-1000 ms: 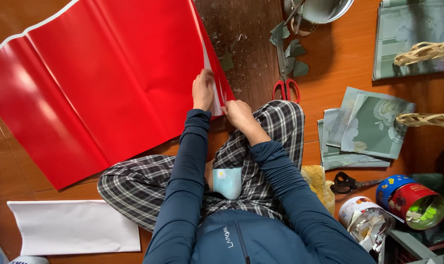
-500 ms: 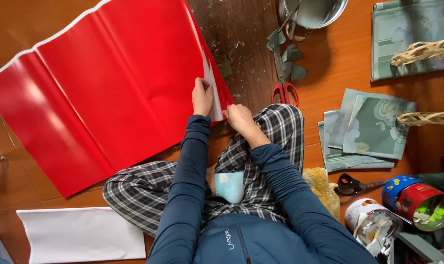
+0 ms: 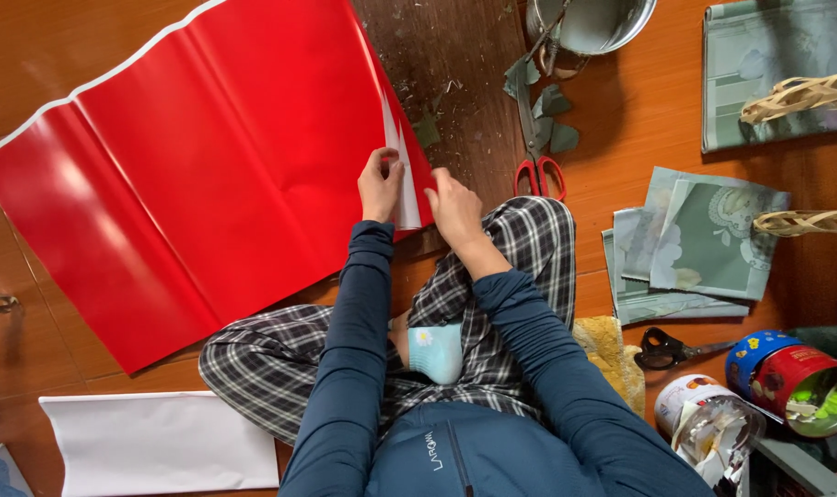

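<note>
Both your hands sit at the right edge of the red sheet (image 3: pixel 207 175), and that is where the change lies. Your left hand (image 3: pixel 380 187) is pinched on the folded-over strip there, thumb and fingers closed on the paper. Half a second ago that strip showed as one narrow white sliver; now two white points of the underside stand up beside your fingers, so the fold has opened wider or been re-creased. Your right hand (image 3: pixel 455 207) has slid a little nearer the edge and presses down with fingers curled; whether it grips the paper or only flattens it I cannot tell.

The sheet itself has kept its place on the floor (image 3: pixel 32 55): spread out from the far left, white border along its upper edge, its right edge ending just in front of your knees. To my eye you are working a crease or a tear along that edge, and it is only started near the bottom corner.

Left of your legs lies a white sheet (image 3: pixel 151 442), untouched. Right of your hands, red-handled scissors (image 3: pixel 538 170) lie near, then green patterned papers (image 3: pixel 704 244), black scissors (image 3: pixel 672 348) and tape rolls (image 3: pixel 787 377) toward the right edge.
</note>
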